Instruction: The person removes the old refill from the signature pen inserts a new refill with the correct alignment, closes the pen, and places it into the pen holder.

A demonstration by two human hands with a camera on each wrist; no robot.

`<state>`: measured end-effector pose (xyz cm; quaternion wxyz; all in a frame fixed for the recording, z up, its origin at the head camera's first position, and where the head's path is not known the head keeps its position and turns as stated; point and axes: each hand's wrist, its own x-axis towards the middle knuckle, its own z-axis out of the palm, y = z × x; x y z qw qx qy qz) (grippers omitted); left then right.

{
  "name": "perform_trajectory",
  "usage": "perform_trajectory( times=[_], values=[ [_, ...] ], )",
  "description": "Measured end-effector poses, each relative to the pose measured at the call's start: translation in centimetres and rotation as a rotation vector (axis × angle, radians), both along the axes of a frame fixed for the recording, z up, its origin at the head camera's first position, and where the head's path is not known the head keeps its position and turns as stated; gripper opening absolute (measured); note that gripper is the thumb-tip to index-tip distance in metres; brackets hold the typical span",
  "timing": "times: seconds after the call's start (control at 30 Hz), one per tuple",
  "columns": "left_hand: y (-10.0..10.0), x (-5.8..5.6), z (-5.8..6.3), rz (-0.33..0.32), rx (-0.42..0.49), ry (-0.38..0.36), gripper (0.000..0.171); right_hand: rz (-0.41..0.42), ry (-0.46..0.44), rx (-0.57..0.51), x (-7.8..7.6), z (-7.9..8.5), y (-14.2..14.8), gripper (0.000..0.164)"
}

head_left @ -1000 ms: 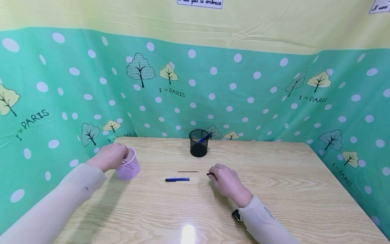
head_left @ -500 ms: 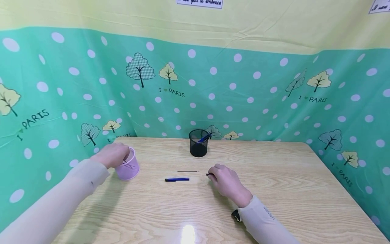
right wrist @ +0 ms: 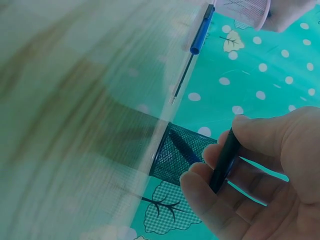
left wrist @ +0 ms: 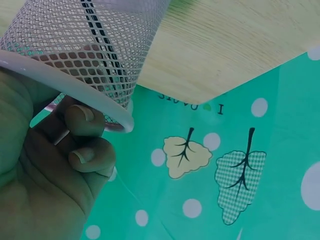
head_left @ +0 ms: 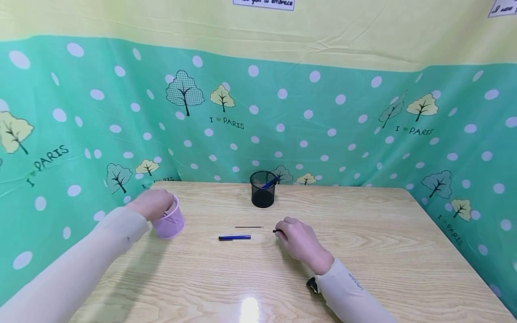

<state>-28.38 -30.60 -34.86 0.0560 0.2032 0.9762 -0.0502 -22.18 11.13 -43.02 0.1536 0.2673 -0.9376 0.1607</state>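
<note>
My left hand (head_left: pixel 151 204) reaches over the rim into a pink mesh pen cup (head_left: pixel 168 229) at the table's left. In the left wrist view, dark thin sticks (left wrist: pixel 102 37) and a fingertip show through the mesh (left wrist: pixel 45 25); two other fingers curl just below the rim. I cannot tell whether the hand grips anything inside. At centre right, my right hand (head_left: pixel 300 240) pinches a short black pen part (right wrist: pixel 226 162) between thumb and fingers. Left of it lie a blue pen barrel (head_left: pixel 235 237) with a black clip end and a thin ink refill (head_left: pixel 249 227).
Further back stands a black mesh pen cup (head_left: pixel 263 197) with a blue pen (head_left: pixel 271 182) leaning in it. The wooden table (head_left: pixel 226 278) ends at a green dotted curtain (head_left: pixel 307 125) behind and at both sides.
My left hand and sleeve have shifted slightly rightward, the hand still inside the pink cup. The right hand and the pen parts on the table have stayed put.
</note>
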Motion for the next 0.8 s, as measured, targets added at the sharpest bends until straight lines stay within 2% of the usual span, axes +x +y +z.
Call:
perform_trajectory(
  times=[0.17,0.27,0.47,0.8],
  values=[
    [0.3,-0.1,-0.4,-0.045,-0.031,0.053,0.016,0.000,0.001,0.004,0.0,0.0,0.0,0.005],
    [0.4,-0.3,-0.7,-0.051,-0.052,0.073,0.018,0.000,0.003,0.007,0.0,0.0,0.0,0.005],
    [0.8,-0.3,-0.5,-0.060,-0.098,0.097,0.020,0.004,0.006,0.001,0.0,-0.1,0.0,0.007],
    [0.6,-0.8,-1.1,-0.127,-0.192,0.176,0.025,0.007,0.010,0.007,-0.1,-0.3,0.0,0.006]
  ],
)
